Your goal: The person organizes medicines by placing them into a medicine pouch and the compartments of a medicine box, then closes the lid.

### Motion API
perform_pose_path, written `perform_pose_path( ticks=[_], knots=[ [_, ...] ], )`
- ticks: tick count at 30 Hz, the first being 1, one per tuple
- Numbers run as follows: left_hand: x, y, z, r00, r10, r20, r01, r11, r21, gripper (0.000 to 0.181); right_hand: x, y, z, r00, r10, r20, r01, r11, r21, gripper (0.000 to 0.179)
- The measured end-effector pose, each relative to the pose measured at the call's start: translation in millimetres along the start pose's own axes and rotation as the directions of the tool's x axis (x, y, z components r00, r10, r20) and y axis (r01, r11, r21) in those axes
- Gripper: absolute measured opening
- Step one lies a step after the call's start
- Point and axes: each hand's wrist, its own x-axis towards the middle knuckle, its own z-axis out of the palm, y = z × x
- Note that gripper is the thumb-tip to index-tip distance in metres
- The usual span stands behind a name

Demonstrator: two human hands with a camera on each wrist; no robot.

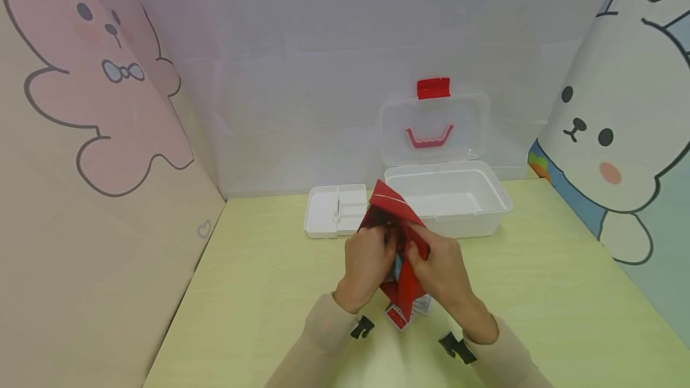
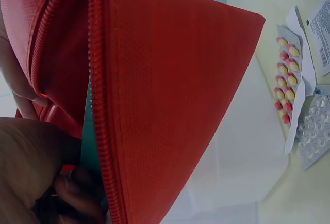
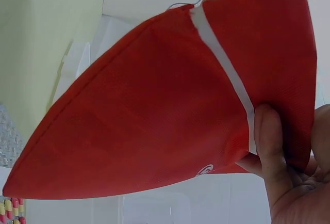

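- So the right hand [image 1: 442, 265] has a solid pinch on the edge of a red woven-looking fabric pouch [image 3: 144, 115], thumb pressed flat on the outside near its thin white stripe.
- Left hand [image 1: 369, 262] has its fingers down in the pouch's mouth; can't tell if they're actually gripping anything in there.
- The pouch is held up over the middle of the table, its mouth gaping, with chunky coiled red zipper teeth [image 2: 100, 105] along the edge and a pointy, floppy corner.
- Something flat and teal [image 2: 88, 146] shows inside, right by the left fingers.
- On the near side, by the pouch, there's a silver blister pack of red-and-yellow capsules [image 2: 286, 79], plus a shiny clear-bubbled one [image 2: 314, 131].
- Far left of the pouch: a shallow white plastic tray with compartments [image 1: 321, 211].
- Far right: a deep white plastic box [image 1: 458, 226], rounded corners, translucent lid [image 1: 396, 130] tipped up, with a pinkish-red handle [image 1: 430, 142] and red latch [image 1: 433, 88].
- All on a smooth, pale yellow-green tabletop [image 1: 259, 292].
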Motion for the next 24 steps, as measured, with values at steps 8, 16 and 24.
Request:
perform_pose_path(
  ticks=[8,16,24],
  knots=[
    [-0.6,2.5,2.3,0.998,-0.003,0.067,-0.002,0.997,0.076,0.023,-1.7,-3.1,3.5,1.000,0.009,0.019,-0.009,1.000,-0.008,0.033],
    [-0.7,-0.2,4.8,0.997,-0.002,0.072,-0.001,0.999,0.045,0.018,-3.0,-4.7,2.9,0.999,0.030,0.033,-0.029,0.999,-0.015,0.033],
    [-2.7,-6.4,5.9,0.998,-0.012,0.059,0.012,1.000,-0.002,0.018,-3.6,-2.3,2.9,0.998,0.034,0.050,-0.034,0.999,-0.007,0.033]
  ],
)
